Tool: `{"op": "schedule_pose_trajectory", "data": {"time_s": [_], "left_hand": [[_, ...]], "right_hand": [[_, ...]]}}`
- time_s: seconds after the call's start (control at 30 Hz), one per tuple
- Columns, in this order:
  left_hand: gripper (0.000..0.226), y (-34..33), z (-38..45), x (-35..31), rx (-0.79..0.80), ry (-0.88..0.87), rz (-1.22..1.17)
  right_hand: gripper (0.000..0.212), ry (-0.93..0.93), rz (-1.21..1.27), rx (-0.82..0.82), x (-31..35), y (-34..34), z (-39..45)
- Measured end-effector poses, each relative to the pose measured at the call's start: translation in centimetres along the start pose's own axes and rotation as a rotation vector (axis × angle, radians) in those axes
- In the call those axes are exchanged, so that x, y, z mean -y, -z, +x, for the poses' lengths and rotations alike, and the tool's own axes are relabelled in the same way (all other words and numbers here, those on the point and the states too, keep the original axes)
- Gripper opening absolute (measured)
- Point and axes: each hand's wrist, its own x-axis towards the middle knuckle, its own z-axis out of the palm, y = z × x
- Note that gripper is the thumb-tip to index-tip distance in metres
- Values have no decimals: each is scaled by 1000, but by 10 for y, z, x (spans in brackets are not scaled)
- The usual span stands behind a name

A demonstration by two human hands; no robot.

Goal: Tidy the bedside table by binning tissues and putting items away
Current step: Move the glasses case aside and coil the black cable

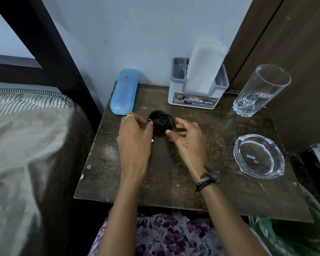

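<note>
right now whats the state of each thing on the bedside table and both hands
black cable: coiled, on the table between both hands
left hand: pinching the coil's left side
right hand: fingers curled at the coil's right side
glasses case: closed, lying flat
holder: upright, white tissues standing in it
glass: upright, empty
ashtray: empty
</note>
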Motion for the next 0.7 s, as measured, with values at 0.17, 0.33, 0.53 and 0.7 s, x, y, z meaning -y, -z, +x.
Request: {"op": "schedule_pose_trajectory", "data": {"time_s": [0.17,0.33,0.53,0.7], "left_hand": [[15,-10,-13,-10,79,-60,81],[41,-22,-6,-9,93,-160,68],[45,-36,14,-6,118,-221,57],[39,-44,29,-5,123,-261,69]], "right_hand": [[18,26,-78,-85,5,-7,-1],[21,71,-309,-95,20,-22,19],[27,66,-431,-60,26,-37,51],[23,147,-490,-50,28,-42,64]]}}
